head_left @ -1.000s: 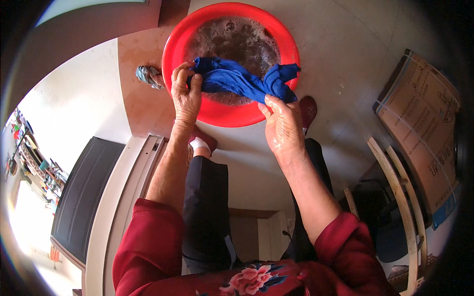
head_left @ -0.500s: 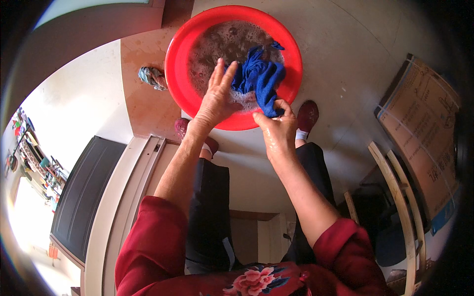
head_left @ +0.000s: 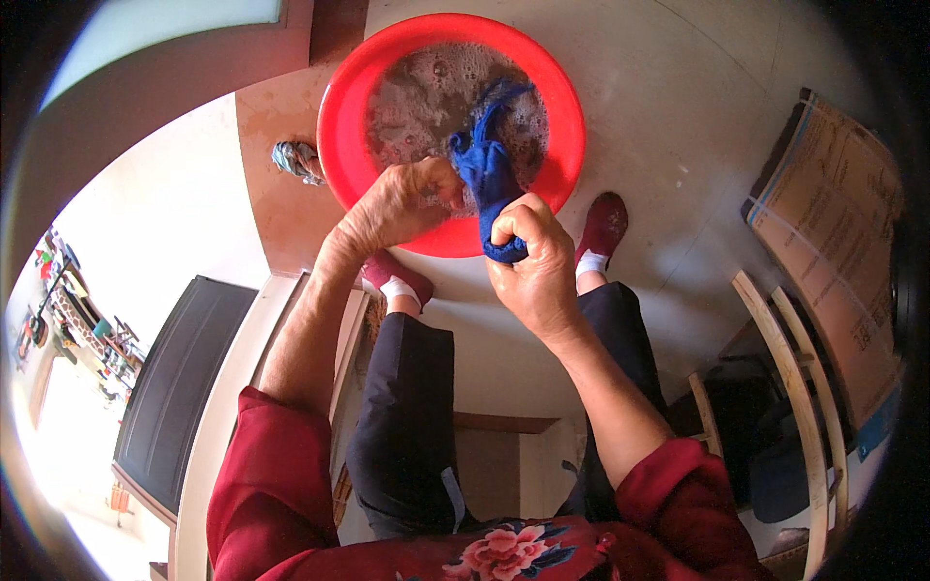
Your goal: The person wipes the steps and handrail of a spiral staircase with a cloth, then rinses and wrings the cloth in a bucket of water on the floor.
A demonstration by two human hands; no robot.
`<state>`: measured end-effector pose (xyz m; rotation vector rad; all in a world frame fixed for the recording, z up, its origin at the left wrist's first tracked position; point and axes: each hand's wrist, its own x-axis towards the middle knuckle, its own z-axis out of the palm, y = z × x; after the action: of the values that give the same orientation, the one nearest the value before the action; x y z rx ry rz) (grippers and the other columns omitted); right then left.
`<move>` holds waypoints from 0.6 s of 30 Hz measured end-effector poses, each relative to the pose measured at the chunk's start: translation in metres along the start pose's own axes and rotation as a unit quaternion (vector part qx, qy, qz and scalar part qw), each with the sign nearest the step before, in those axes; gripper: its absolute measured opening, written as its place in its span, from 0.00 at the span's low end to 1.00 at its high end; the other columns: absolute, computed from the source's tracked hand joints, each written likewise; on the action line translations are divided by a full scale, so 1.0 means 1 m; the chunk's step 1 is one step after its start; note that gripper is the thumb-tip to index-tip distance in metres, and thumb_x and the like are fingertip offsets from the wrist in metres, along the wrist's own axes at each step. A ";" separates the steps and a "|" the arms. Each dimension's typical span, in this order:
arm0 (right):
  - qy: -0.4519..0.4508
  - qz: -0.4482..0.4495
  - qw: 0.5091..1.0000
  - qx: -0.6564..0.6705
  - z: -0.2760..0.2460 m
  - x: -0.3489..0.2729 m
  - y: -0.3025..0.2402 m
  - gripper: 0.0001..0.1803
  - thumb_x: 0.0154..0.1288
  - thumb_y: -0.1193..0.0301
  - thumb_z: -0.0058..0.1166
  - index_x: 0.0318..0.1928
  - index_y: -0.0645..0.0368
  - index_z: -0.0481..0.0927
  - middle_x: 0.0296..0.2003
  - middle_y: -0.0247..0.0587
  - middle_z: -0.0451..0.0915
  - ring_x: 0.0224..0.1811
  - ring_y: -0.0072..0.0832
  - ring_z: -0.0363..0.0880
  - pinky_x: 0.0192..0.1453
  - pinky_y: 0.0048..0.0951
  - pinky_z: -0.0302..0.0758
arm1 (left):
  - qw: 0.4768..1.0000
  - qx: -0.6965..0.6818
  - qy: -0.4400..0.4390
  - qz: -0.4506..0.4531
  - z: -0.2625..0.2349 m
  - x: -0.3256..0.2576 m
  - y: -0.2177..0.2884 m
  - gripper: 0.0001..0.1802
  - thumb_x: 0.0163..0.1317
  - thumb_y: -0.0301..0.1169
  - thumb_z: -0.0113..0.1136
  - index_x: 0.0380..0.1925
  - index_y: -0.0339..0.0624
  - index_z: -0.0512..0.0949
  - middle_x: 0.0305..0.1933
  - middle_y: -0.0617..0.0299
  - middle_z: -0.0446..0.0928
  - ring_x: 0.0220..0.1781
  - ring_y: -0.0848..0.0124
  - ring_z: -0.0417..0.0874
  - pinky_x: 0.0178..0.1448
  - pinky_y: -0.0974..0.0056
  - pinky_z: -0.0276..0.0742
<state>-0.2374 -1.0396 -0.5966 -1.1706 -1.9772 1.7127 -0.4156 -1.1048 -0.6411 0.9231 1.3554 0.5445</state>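
Note:
A wet blue knitted cloth (head_left: 487,172) hangs over the red basin (head_left: 343,145), its far end trailing into foamy grey water (head_left: 412,97). My right hand (head_left: 533,271) grips the near end at the basin's near rim, fingers bent over a thick folded edge. Close against the cloth's left side is my left hand (head_left: 402,205), its fingers curled inward over the near-left part of the basin. Whether a bit of cloth is inside those fingers is hidden.
A crumpled grey-blue rag (head_left: 297,160) lies on the floor left of the basin. My dark red shoes (head_left: 603,230) stand at its near side. A large flat cardboard box (head_left: 828,232) and curved wooden bars (head_left: 787,373) are at right; a dark panel (head_left: 184,387) is at left.
My left hand has gone from outstretched fingers to curled ones and come nearer. My right hand has drawn the cloth left and toward me, stretching it out narrower above the water.

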 end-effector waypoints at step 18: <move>0.036 0.093 0.994 -0.052 -0.001 -0.012 -0.008 0.19 0.36 0.73 0.68 0.28 0.57 0.70 0.23 0.37 0.73 0.25 0.32 0.73 0.30 0.30 0.70 | 0.923 0.284 0.258 0.006 0.033 -0.041 0.000 0.14 0.32 0.18 0.58 0.22 0.40 0.66 0.33 0.54 0.74 0.39 0.53 0.76 0.44 0.56 0.72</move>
<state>-0.2319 -1.0471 -0.5858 -1.4734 -1.9906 1.6421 -0.3908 -1.1455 -0.6191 1.3127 2.0518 0.4197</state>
